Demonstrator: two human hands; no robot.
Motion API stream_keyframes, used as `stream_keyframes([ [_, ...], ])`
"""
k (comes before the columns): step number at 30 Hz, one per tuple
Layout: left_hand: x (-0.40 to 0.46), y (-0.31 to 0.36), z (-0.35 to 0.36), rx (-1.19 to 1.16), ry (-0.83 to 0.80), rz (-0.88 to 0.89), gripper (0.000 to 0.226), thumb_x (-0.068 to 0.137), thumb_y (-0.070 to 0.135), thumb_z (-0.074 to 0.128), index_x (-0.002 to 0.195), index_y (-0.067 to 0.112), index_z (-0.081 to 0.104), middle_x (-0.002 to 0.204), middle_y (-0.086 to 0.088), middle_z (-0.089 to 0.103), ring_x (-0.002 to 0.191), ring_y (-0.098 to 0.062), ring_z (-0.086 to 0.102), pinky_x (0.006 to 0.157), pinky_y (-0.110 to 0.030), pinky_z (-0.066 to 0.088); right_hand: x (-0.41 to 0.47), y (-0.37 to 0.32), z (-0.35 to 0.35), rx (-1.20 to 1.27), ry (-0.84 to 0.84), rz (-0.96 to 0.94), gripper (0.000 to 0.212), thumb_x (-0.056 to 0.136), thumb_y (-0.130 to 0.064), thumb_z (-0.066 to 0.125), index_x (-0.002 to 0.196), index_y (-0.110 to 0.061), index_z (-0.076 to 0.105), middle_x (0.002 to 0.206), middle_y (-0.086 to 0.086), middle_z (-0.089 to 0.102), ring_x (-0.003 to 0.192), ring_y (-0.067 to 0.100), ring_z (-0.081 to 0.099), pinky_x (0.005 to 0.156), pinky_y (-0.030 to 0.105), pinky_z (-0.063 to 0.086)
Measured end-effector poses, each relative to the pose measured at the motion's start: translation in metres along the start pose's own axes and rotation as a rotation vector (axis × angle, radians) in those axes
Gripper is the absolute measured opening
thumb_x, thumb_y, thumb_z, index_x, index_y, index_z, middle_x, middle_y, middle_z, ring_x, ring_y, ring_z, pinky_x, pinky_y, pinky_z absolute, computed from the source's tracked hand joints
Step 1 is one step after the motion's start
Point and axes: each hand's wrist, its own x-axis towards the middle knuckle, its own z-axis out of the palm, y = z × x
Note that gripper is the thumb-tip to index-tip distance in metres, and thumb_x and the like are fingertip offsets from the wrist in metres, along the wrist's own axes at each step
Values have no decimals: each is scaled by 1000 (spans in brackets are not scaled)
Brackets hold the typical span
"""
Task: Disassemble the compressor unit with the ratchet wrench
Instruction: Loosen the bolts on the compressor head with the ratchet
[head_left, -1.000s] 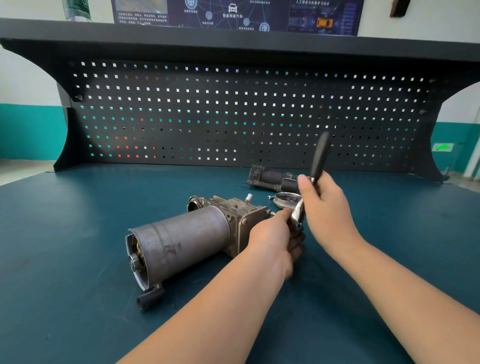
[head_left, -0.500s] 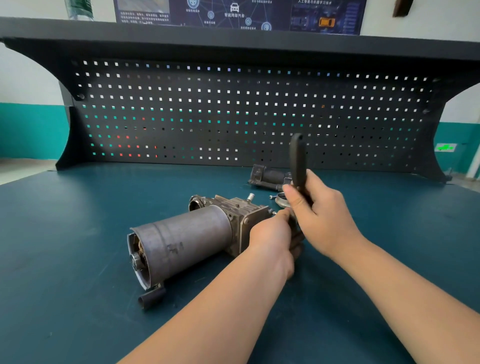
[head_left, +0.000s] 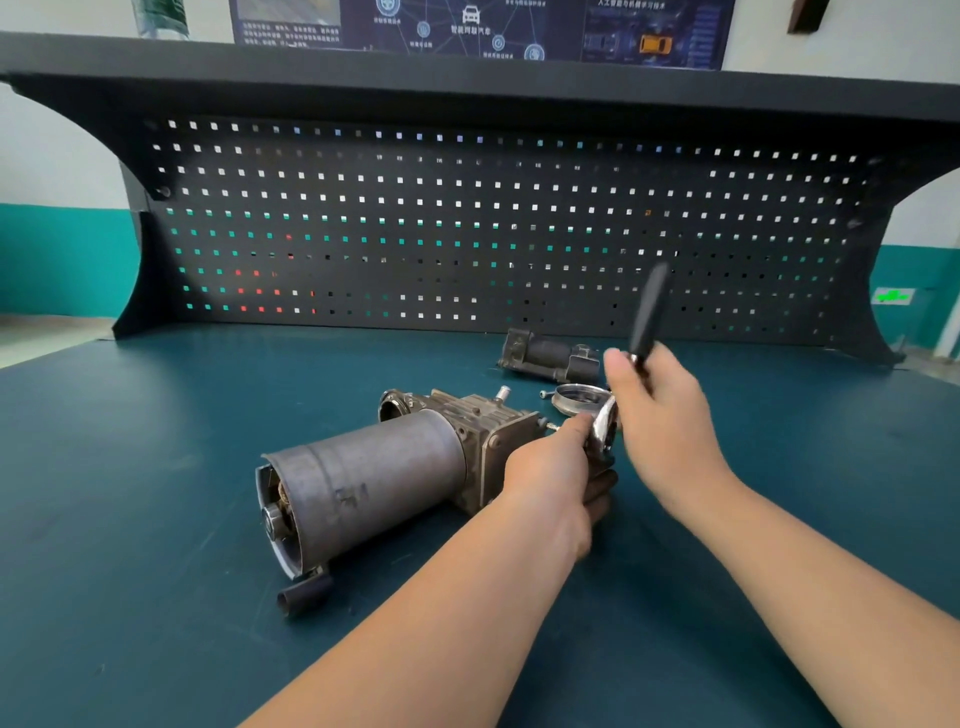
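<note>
One compressor (head_left: 374, 478) lies on the bench (head_left: 156, 467). At its right end the left hand (head_left: 550, 467) holds the ratchet head; the right hand (head_left: 660, 410) grips one ratchet (head_left: 647, 317). Behind it lie one ring (head_left: 571, 397) and one loose part (head_left: 550, 356).

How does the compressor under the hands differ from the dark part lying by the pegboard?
The compressor looks bigger and grey, with a wide drum; the dark part looks smaller, slimmer and nearly black. The left hand is at the compressor's end; nothing touches the dark part. Both lie on their sides on the bench.
</note>
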Motion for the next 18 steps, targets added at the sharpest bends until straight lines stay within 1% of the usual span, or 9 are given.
stream_keyframes([
  [2, -1, 1, 0, -4, -13, 1, 19, 89, 25, 59, 95, 11, 70, 95, -9, 71, 79, -22, 65, 78, -32, 54, -7, -6, -3, -151, -147, -288, 17, 93, -38, 47, 77, -38, 45, 58, -19, 55, 53, 5, 48, 51, 22, 39],
  [3, -2, 2, 0, -14, -21, 5, 18, 90, 22, 57, 94, 11, 71, 92, -9, 70, 78, -23, 65, 82, -33, 53, -9, -6, -3, -200, -189, -334, 13, 93, -40, 45, 80, -38, 45, 60, -20, 55, 53, 7, 50, 51, 24, 40],
  [5, -3, 2, -1, -24, -25, 5, 18, 91, 22, 56, 95, 10, 70, 92, -9, 70, 77, -22, 66, 82, -34, 53, -7, -6, 1, -180, -141, -269, 16, 95, -38, 46, 82, -30, 49, 60, -16, 56, 56, 6, 53, 54, 24, 42],
  [8, -1, 0, -1, -13, -23, 8, 20, 92, 26, 56, 94, 9, 67, 95, -10, 69, 75, -19, 64, 63, -28, 51, 4, -1, 5, -97, 38, 157, 26, 96, -34, 46, 74, -20, 48, 59, -7, 51, 51, 6, 45, 53, 25, 37],
  [11, -1, -1, 0, -25, -6, 0, 21, 93, 27, 56, 90, 8, 64, 92, -11, 67, 68, -17, 60, 53, -25, 45, 9, 9, 0, 243, -83, 754, 33, 98, -30, 44, 69, -15, 43, 50, 1, 42, 32, 10, 32, 37, 19, 26],
  [13, -1, 0, 0, -36, 2, -9, 21, 94, 26, 55, 94, 7, 63, 90, -10, 67, 68, -17, 61, 52, -26, 47, 8, 14, 0, 381, -142, 906, 33, 99, -28, 44, 68, -14, 43, 47, 0, 39, 28, 8, 27, 33, 15, 20],
  [15, -2, 0, 1, -34, 0, -6, 22, 94, 27, 55, 96, 7, 63, 86, -10, 67, 68, -18, 61, 53, -26, 47, 9, 13, 2, 336, -80, 749, 33, 99, -28, 46, 69, -14, 44, 47, 1, 41, 30, 10, 31, 36, 19, 26],
  [17, -1, 0, 1, -29, 12, 10, 23, 92, 29, 57, 98, 8, 66, 90, -10, 69, 71, -19, 64, 55, -26, 48, 7, 5, 1, 137, 7, 357, 29, 97, -30, 48, 71, -19, 48, 52, -1, 47, 42, 12, 41, 49, 27, 36],
  [18, -1, 0, 0, -33, 21, 17, 23, 92, 30, 58, 99, 10, 67, 93, -9, 71, 74, -20, 66, 56, -27, 49, 4, -1, 0, 48, 8, 120, 24, 96, -31, 50, 73, -25, 49, 54, -7, 51, 47, 8, 45, 55, 26, 39],
])
